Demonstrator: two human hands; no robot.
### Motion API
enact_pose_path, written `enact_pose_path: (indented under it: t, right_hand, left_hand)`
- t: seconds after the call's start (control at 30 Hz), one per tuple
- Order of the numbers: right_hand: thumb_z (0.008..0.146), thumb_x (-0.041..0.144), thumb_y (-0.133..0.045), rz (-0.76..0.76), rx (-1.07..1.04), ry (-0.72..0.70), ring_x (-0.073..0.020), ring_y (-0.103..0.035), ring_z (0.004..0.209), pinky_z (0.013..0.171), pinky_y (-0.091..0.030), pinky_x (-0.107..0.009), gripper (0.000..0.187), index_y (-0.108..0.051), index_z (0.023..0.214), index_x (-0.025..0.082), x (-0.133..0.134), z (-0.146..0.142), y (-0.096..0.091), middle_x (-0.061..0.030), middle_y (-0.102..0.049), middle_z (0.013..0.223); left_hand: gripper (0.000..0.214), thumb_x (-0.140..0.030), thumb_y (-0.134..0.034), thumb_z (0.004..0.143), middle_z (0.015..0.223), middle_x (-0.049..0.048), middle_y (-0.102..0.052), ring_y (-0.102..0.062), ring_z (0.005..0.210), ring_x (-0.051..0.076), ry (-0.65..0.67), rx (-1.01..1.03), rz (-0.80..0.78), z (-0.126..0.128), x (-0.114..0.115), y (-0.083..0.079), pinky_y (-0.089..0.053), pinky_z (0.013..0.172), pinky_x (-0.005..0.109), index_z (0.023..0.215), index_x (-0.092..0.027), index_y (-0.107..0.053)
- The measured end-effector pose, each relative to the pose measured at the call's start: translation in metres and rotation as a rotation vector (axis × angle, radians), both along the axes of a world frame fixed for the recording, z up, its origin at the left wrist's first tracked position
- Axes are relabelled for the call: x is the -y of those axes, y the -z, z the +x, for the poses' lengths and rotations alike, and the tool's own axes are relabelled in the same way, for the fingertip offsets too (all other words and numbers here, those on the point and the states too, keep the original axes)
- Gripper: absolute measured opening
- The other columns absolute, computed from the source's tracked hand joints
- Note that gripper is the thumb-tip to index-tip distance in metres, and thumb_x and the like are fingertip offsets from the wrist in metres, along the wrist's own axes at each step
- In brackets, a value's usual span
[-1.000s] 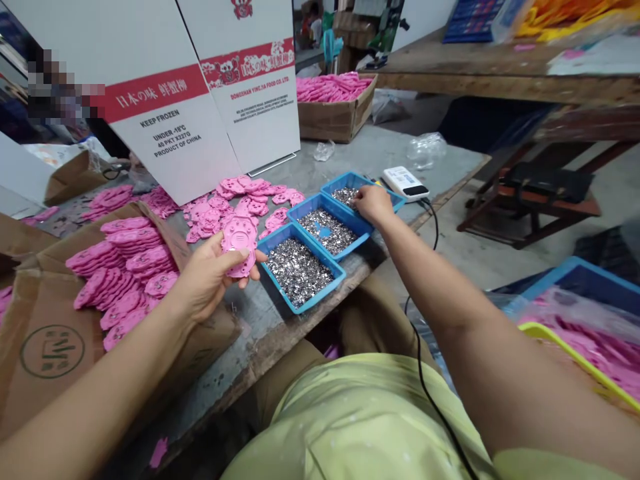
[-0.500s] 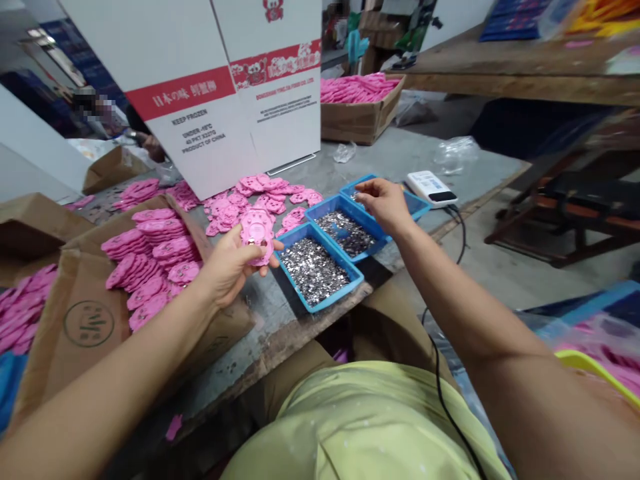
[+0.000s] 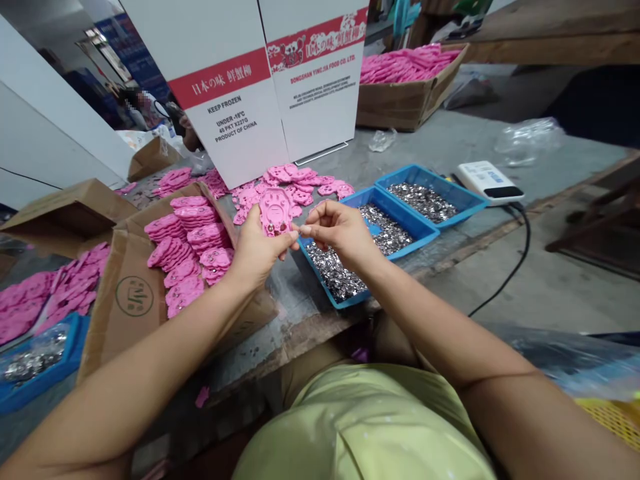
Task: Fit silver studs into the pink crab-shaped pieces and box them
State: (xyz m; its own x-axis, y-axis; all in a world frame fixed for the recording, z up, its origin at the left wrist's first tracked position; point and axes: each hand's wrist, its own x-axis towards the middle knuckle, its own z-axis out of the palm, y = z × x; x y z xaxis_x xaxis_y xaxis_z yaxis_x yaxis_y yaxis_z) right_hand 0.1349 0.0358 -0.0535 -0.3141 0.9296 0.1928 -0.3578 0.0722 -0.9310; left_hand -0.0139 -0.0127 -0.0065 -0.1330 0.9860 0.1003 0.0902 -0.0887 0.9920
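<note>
My left hand (image 3: 260,250) holds a pink plastic paw-shaped piece (image 3: 274,210) upright above the table edge. My right hand (image 3: 337,230) has come up beside it, thumb and forefinger pinched together at the piece's lower right edge; something small and metal may be between the fingertips, too small to tell. Below and right of both hands stand three blue trays (image 3: 397,210) filled with small shiny metal parts (image 3: 420,199). Loose pink pieces (image 3: 300,181) lie on the table behind the hands.
A brown carton (image 3: 133,297) at the left holds stacked pink pieces. White cardboard boxes (image 3: 240,87) stand at the back, another carton of pink pieces (image 3: 407,87) at far right. A white device (image 3: 487,180) with a black cable lies right of the trays. A person sits behind the boxes at left.
My right hand left the far blue tray and moved left to the pink piece in my left hand. The view swung left, and my left hand raised the piece slightly.
</note>
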Motion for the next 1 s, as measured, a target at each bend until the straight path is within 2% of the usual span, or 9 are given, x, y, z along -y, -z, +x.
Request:
enact_pose_path:
  t: [0.2,0.4,0.57,0.73,0.9,1.0]
  right_hand:
    - [0.058,0.057,-0.098,-0.030,-0.044,-0.025,-0.0068,-0.046,0.046,0.043,-0.036,-0.024,0.053,-0.062,0.072,0.020,0.009,-0.009,-0.001,0.0056,-0.058,0.056]
    - [0.058,0.056,-0.099,-0.086,-0.141,-0.024,-0.0063,-0.046,0.047,0.044,-0.038,-0.023,0.052,-0.065,0.073,0.020,0.014,-0.013,-0.002,0.0051,-0.060,0.059]
    - [0.059,0.056,-0.098,-0.034,-0.137,0.020,-0.0066,-0.047,0.047,0.044,-0.038,-0.023,0.052,-0.063,0.072,0.020,0.013,-0.011,-0.002,0.0053,-0.059,0.058]
    - [0.062,0.058,-0.096,-0.018,-0.121,0.016,-0.0073,-0.046,0.047,0.044,-0.037,-0.025,0.052,-0.062,0.073,0.020,0.015,-0.012,-0.002,0.0047,-0.059,0.059]
    - [0.071,0.065,-0.088,0.006,-0.048,0.047,-0.0082,-0.041,0.049,0.046,-0.034,-0.026,0.052,-0.060,0.072,0.021,0.017,-0.016,0.001,0.0055,-0.054,0.058]
    - [0.079,0.064,-0.082,0.116,0.032,0.133,-0.0127,-0.049,0.062,0.057,-0.043,-0.029,0.047,-0.061,0.072,0.023,0.014,-0.015,0.002,0.0027,-0.055,0.063]
  left_hand:
    - [0.052,-0.020,-0.087,0.063,0.070,-0.0048,-0.064,-0.061,0.049,0.011,-0.075,-0.032,0.063,-0.003,0.000,0.003,-0.038,0.040,0.021,0.099,-0.021,-0.050]
    - [0.049,-0.020,-0.084,0.065,0.072,-0.0042,-0.064,-0.061,0.051,0.012,-0.063,-0.003,0.098,-0.002,0.000,0.003,-0.040,0.041,0.021,0.100,-0.021,-0.049]
    - [0.050,-0.021,-0.085,0.064,0.074,-0.0050,-0.064,-0.062,0.052,0.011,-0.031,0.013,0.102,0.000,0.002,0.001,-0.041,0.041,0.020,0.099,-0.022,-0.049]
    - [0.049,-0.021,-0.085,0.064,0.070,-0.0062,-0.062,-0.060,0.049,0.010,-0.056,-0.001,0.115,0.000,0.002,0.002,-0.038,0.040,0.020,0.098,-0.022,-0.049]
    - [0.051,-0.023,-0.085,0.063,0.071,-0.0054,-0.062,-0.059,0.050,0.010,-0.062,-0.007,0.125,-0.002,0.000,0.003,-0.038,0.041,0.020,0.099,-0.023,-0.049]
    - [0.052,-0.023,-0.083,0.064,0.080,-0.0034,-0.064,-0.062,0.057,0.011,-0.024,0.000,0.137,-0.002,-0.001,0.004,-0.040,0.046,0.021,0.103,-0.023,-0.048]
